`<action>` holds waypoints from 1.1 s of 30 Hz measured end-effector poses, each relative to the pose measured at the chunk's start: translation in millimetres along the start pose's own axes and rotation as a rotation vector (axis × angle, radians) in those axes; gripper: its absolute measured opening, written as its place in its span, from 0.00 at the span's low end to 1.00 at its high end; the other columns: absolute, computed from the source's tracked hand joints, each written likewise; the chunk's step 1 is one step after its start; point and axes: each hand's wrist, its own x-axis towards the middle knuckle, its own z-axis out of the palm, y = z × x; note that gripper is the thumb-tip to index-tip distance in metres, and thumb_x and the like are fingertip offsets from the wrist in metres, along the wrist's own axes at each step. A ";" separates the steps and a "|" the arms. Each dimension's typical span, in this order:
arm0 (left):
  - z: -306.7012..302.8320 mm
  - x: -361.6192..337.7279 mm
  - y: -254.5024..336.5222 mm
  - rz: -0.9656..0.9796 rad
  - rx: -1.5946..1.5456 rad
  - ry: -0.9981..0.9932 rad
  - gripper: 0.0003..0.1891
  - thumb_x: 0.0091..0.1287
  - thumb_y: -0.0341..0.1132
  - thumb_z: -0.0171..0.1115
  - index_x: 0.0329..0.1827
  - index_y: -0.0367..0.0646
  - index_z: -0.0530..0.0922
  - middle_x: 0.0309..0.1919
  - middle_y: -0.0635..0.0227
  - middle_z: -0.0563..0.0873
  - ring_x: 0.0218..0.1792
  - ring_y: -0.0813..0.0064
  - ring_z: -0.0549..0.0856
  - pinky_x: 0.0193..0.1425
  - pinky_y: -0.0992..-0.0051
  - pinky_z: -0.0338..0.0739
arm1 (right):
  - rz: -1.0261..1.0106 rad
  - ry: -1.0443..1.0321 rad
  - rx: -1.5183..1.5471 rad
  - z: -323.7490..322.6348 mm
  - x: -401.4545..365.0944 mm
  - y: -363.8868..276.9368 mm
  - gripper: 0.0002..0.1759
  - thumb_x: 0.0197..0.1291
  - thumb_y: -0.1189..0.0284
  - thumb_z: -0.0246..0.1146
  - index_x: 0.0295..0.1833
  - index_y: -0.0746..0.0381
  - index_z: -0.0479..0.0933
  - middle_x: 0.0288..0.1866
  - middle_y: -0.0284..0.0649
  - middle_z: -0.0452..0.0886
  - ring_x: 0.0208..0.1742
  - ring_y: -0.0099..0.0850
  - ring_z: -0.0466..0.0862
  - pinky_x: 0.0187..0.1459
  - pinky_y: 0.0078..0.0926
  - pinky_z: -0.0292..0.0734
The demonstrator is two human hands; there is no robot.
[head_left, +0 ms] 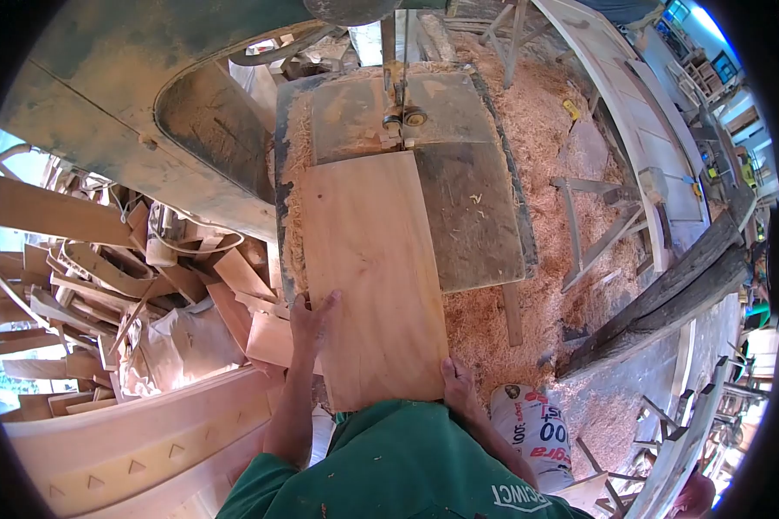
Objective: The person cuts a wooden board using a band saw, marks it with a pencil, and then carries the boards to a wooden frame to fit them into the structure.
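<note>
A wide, flat wooden board (368, 251) lies on the bandsaw table (480, 216), its far end right at the saw's blade guides (402, 117). My left hand (310, 318) grips the board's left edge, thumb on the top face and the other fingers mostly hidden below. Close to my body, my right hand (459, 385) holds the near right corner, its thumb against the edge. The board's near end reaches my green shirt (389, 458).
The green, dust-covered bandsaw frame (147, 95) rises at the left. Below it is a heap of wood offcuts (95, 285). Sawdust and shavings (528, 121) cover the floor at right. A printed sack (532, 432) stands by my right arm, near a thick timber (658, 294).
</note>
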 end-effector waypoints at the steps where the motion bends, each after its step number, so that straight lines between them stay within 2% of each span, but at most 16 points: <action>1: -0.7 3.5 -1.8 0.006 -0.049 -0.047 0.27 0.56 0.44 0.74 0.48 0.29 0.78 0.38 0.60 0.86 0.33 0.73 0.84 0.37 0.75 0.78 | 0.001 -0.014 0.017 0.7 1.6 1.0 0.22 0.73 0.64 0.48 0.66 0.66 0.69 0.53 0.45 0.80 0.54 0.30 0.77 0.58 0.28 0.70; 4: -3.5 6.1 2.0 -0.085 -0.202 -0.136 0.25 0.57 0.42 0.73 0.49 0.29 0.78 0.39 0.62 0.86 0.35 0.75 0.83 0.39 0.75 0.78 | -0.006 -0.031 0.039 2.6 4.9 7.9 0.23 0.73 0.65 0.47 0.66 0.66 0.69 0.54 0.45 0.80 0.55 0.30 0.76 0.58 0.28 0.70; 7: -7.5 5.5 10.0 -0.069 -0.282 -0.212 0.24 0.57 0.40 0.72 0.49 0.29 0.79 0.39 0.64 0.85 0.37 0.77 0.83 0.43 0.76 0.77 | 0.010 -0.046 0.070 5.4 3.5 2.5 0.23 0.74 0.64 0.47 0.67 0.66 0.68 0.55 0.44 0.79 0.56 0.30 0.76 0.59 0.27 0.69; 18: -2.4 -2.2 16.7 -0.018 -0.351 -0.190 0.22 0.58 0.38 0.70 0.49 0.28 0.78 0.40 0.63 0.84 0.40 0.78 0.81 0.46 0.78 0.75 | 0.078 -0.070 0.146 5.7 2.7 -12.5 0.24 0.74 0.63 0.47 0.67 0.67 0.67 0.57 0.42 0.78 0.58 0.27 0.74 0.61 0.25 0.67; 23: -2.7 -0.4 15.1 -0.005 -0.323 -0.194 0.23 0.59 0.38 0.70 0.50 0.27 0.77 0.41 0.62 0.84 0.40 0.77 0.81 0.47 0.77 0.75 | 0.052 -0.049 0.051 6.2 3.3 -19.8 0.24 0.73 0.63 0.48 0.66 0.67 0.68 0.55 0.40 0.79 0.55 0.26 0.75 0.59 0.24 0.68; 26: -2.6 1.4 14.2 0.009 -0.329 -0.189 0.23 0.59 0.38 0.70 0.50 0.27 0.77 0.41 0.62 0.84 0.40 0.76 0.82 0.47 0.77 0.76 | 0.059 -0.051 0.055 6.0 5.7 -2.2 0.24 0.73 0.63 0.48 0.66 0.67 0.68 0.54 0.40 0.79 0.54 0.26 0.75 0.58 0.24 0.69; 33: -2.8 -0.6 15.9 -0.001 -0.325 -0.163 0.25 0.57 0.40 0.71 0.49 0.27 0.77 0.40 0.61 0.84 0.38 0.75 0.82 0.45 0.76 0.76 | 0.060 -0.044 0.023 6.4 5.9 -3.4 0.25 0.73 0.60 0.47 0.66 0.67 0.69 0.55 0.42 0.79 0.56 0.29 0.75 0.59 0.26 0.68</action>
